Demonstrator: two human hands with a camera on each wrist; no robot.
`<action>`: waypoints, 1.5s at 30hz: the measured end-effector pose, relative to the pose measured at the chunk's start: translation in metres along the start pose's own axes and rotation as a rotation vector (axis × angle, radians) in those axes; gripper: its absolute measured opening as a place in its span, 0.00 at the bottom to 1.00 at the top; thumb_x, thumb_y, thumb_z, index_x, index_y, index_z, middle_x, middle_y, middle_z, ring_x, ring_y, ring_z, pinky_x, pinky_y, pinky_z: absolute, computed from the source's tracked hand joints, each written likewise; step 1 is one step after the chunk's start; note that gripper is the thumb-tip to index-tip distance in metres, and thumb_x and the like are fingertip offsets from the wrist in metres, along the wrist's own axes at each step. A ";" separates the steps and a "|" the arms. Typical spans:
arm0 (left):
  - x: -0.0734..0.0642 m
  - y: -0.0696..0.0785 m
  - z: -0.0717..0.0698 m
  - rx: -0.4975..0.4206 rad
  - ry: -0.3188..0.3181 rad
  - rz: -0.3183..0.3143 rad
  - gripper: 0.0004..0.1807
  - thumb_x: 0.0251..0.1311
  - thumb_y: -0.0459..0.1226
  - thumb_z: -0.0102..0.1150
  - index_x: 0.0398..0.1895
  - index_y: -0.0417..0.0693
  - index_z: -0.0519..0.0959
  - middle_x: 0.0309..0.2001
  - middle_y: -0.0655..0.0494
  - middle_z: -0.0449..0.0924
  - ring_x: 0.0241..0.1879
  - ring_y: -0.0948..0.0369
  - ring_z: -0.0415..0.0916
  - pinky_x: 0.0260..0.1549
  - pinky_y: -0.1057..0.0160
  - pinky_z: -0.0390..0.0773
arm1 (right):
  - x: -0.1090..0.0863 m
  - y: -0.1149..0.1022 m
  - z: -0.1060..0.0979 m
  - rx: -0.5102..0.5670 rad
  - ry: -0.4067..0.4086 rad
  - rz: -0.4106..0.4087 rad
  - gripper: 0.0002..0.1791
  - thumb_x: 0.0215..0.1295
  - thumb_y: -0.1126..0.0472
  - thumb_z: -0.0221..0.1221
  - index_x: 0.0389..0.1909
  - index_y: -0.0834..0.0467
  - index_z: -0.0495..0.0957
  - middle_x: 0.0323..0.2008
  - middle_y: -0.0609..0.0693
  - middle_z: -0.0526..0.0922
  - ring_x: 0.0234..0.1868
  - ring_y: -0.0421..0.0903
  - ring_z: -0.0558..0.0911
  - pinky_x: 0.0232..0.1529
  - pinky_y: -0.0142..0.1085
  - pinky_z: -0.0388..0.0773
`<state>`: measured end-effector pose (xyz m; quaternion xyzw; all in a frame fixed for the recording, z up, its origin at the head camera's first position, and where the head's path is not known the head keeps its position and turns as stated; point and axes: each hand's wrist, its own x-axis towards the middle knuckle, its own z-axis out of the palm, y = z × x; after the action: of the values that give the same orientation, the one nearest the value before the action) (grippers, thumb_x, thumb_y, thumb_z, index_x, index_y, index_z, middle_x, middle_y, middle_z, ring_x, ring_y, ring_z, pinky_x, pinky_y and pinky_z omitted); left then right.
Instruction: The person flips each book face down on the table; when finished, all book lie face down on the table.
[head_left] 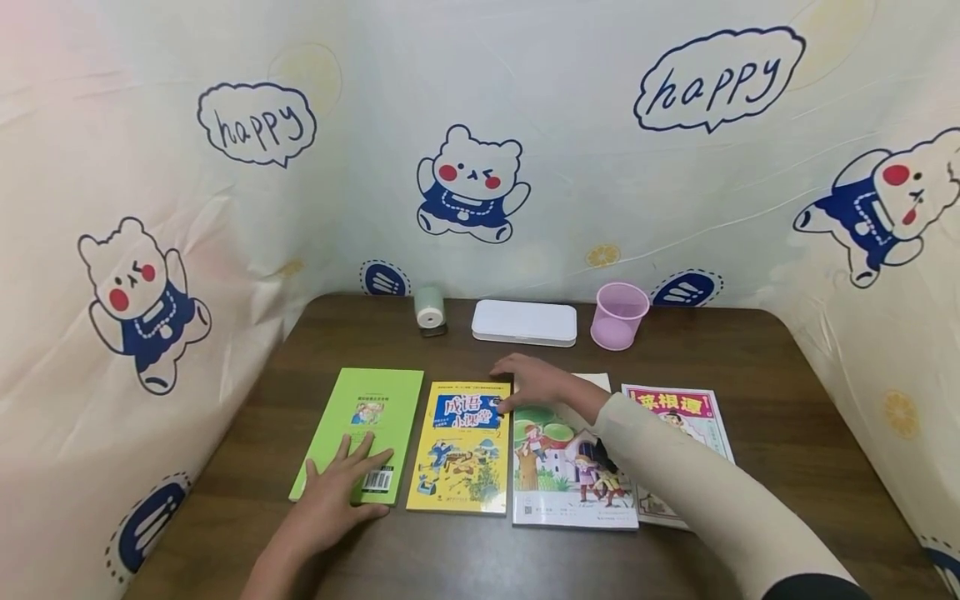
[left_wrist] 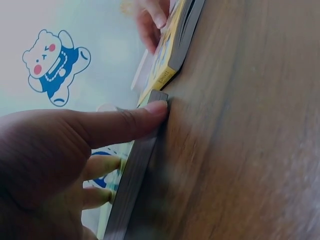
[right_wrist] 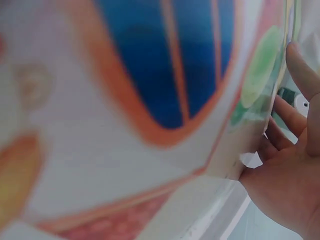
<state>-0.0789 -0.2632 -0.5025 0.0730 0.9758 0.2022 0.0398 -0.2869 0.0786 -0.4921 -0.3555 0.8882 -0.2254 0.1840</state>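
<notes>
My left hand (head_left: 337,492) rests on the lower part of a green book (head_left: 382,387), fingers spread across its cover. In the left wrist view, its thumb (left_wrist: 125,122) lies straight against the book's page edge. Beside it lies a yellow book (head_left: 457,458) with a blue title panel. Over the upper right edge of this book reaches my right hand (head_left: 536,383), thumb and fingers apart; whether it touches the cover is unclear. Under the right wrist lies an illustrated storybook (head_left: 555,483), partly hidden by the forearm. The right forearm also covers part of a pink-topped book (head_left: 705,408).
Behind the books stand a small pale green pencil sharpener-like object (head_left: 430,308), a white flat case (head_left: 523,322) and a pink cup (head_left: 618,317). The brown table (head_left: 247,433) is backed by a patterned curtain (head_left: 360,200).
</notes>
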 end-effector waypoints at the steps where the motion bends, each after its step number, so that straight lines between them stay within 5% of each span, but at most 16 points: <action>1: 0.000 0.001 0.001 0.005 0.002 0.000 0.42 0.49 0.50 0.80 0.71 0.59 0.76 0.79 0.44 0.59 0.78 0.32 0.46 0.57 0.11 0.36 | -0.001 0.001 0.001 0.007 0.003 -0.003 0.40 0.64 0.46 0.71 0.72 0.57 0.72 0.76 0.58 0.65 0.77 0.59 0.63 0.76 0.55 0.61; 12: 0.005 0.013 0.007 0.045 -0.008 -0.039 0.45 0.49 0.63 0.75 0.72 0.59 0.75 0.79 0.37 0.56 0.77 0.28 0.41 0.56 0.10 0.35 | -0.004 0.005 0.005 0.058 0.054 0.025 0.31 0.63 0.49 0.72 0.65 0.53 0.79 0.77 0.55 0.65 0.78 0.59 0.61 0.76 0.60 0.57; 18: 0.007 0.023 0.017 0.041 -0.018 -0.002 0.47 0.47 0.63 0.75 0.73 0.61 0.74 0.82 0.39 0.46 0.80 0.33 0.35 0.63 0.16 0.34 | 0.000 0.007 0.009 0.060 0.056 0.016 0.29 0.63 0.49 0.72 0.64 0.52 0.80 0.77 0.55 0.64 0.78 0.59 0.60 0.79 0.61 0.46; 25: 0.013 0.029 0.028 0.041 -0.046 0.029 0.51 0.46 0.64 0.75 0.73 0.51 0.74 0.83 0.43 0.43 0.82 0.40 0.33 0.70 0.22 0.34 | 0.002 0.010 0.012 0.056 0.060 -0.011 0.28 0.63 0.49 0.72 0.63 0.53 0.80 0.76 0.56 0.65 0.78 0.58 0.61 0.79 0.63 0.45; 45: 0.015 0.033 0.027 -0.099 -0.033 0.015 0.52 0.42 0.59 0.81 0.71 0.47 0.75 0.83 0.43 0.44 0.81 0.39 0.33 0.68 0.22 0.27 | 0.005 0.015 0.016 0.046 0.064 -0.004 0.29 0.62 0.49 0.72 0.63 0.52 0.80 0.77 0.55 0.65 0.79 0.55 0.59 0.78 0.65 0.42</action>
<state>-0.0864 -0.2204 -0.5145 0.0816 0.9632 0.2495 0.0578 -0.2905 0.0807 -0.5146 -0.3458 0.8875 -0.2572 0.1632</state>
